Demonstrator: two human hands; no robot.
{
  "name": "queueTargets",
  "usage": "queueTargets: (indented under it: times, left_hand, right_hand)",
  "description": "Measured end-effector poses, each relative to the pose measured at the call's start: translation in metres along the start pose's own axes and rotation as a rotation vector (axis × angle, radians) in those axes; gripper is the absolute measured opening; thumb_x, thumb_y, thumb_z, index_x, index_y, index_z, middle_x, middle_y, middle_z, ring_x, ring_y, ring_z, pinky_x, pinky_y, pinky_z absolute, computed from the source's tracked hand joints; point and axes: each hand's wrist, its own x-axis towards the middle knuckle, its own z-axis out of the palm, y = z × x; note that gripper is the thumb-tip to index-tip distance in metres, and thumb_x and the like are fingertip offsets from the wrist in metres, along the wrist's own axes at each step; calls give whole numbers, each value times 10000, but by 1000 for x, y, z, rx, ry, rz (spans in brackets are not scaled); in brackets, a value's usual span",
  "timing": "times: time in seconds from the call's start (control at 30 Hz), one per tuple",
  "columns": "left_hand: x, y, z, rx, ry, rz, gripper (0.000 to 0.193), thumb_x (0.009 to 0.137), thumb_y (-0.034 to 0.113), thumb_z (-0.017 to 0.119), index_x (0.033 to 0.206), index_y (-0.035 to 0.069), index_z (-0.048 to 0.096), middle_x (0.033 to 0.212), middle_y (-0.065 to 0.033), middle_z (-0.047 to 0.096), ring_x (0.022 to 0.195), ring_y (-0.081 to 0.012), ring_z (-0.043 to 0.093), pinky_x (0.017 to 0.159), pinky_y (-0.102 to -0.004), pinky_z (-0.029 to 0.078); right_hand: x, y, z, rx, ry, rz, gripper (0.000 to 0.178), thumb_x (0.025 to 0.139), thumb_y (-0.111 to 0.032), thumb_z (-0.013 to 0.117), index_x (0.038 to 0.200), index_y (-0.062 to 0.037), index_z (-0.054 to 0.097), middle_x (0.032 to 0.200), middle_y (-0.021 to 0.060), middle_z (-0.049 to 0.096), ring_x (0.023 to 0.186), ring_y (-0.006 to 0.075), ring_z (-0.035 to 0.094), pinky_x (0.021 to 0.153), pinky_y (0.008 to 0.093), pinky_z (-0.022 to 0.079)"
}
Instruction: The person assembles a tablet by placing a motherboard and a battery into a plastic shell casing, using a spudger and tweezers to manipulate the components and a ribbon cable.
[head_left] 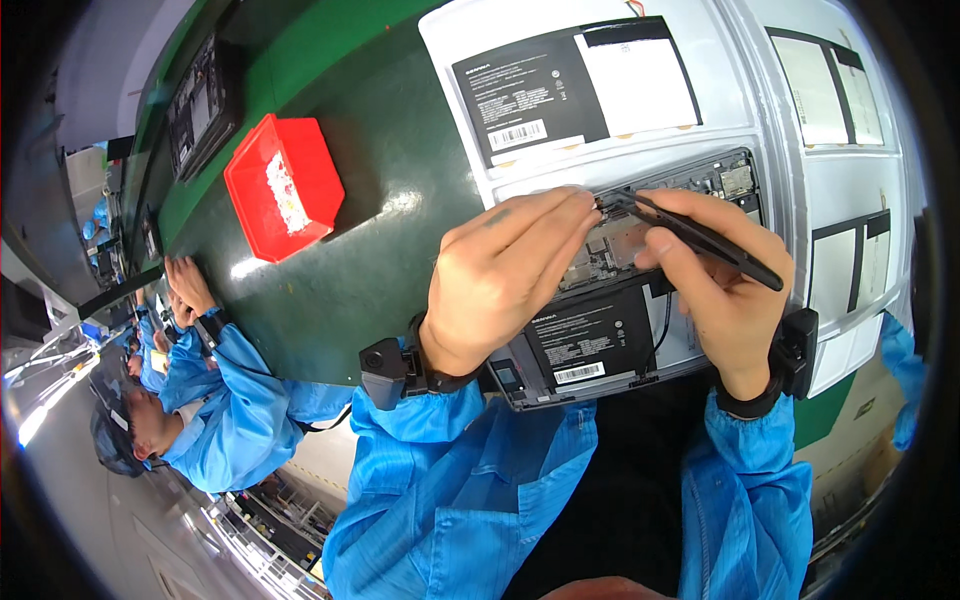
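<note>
An opened laptop base (512,384) lies in front of me, with a black battery (590,338) fitted in its near part and a bare circuit board (605,255) toward its far edge. My right hand (728,275) grips black tweezers (715,240), their tips down at the board's far edge. Over the board's left side, my left hand (500,275) has its fingers pressed together, fingertips close to the tweezer tips. What they pinch, if anything, is too small to make out. Both hands hide parts of the board.
Beyond the laptop, a white moulded tray (450,60) holds another battery (535,95); further batteries (825,90) lie in white trays at right. A red bin (262,225) with white bits stands on the green table (390,290). More laptop bases (200,110) sit far left. A co-worker (225,410) works at left.
</note>
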Motion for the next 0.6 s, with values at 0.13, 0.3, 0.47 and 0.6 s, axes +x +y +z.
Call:
queueTargets:
  times: [0.13, 0.3, 0.47, 0.6]
  left_hand:
    - [2, 0, -2, -5, 10, 13, 177, 785, -11, 807, 957, -7, 767, 930, -137, 763, 803, -253, 759, 693, -311, 609]
    - [2, -1, -1, -20, 5, 0, 173, 784, -16, 804, 953, -5, 767, 929, -129, 764, 810, -247, 757, 702, -312, 607]
    - [2, 2, -4, -4, -2, -9, 171, 784, -22, 804, 950, -5, 769, 928, -125, 764, 812, -242, 756, 710, -311, 607]
    - [2, -2, -3, -8, -7, -10, 174, 784, -28, 805, 952, -5, 769, 926, -124, 763, 816, -238, 756, 719, -313, 607]
  right_hand:
    - [2, 5, -1, -17, -37, -130, 227, 898, 42, 705, 1124, 28, 726, 1030, 142, 765, 809, 111, 722, 600, 197, 529]
    - [6, 10, -13, -47, -82, -246, 239, 863, 68, 721, 1099, 33, 728, 1147, 173, 729, 930, 143, 700, 738, 234, 554]
    - [4, 9, -12, -55, -74, -339, 284, 811, 63, 779, 1090, 32, 732, 1151, 141, 702, 976, 157, 673, 796, 249, 546]
    - [3, 9, -9, -121, -71, -340, 285, 786, 38, 820, 1062, 28, 751, 1115, 130, 702, 943, 177, 698, 791, 259, 552]
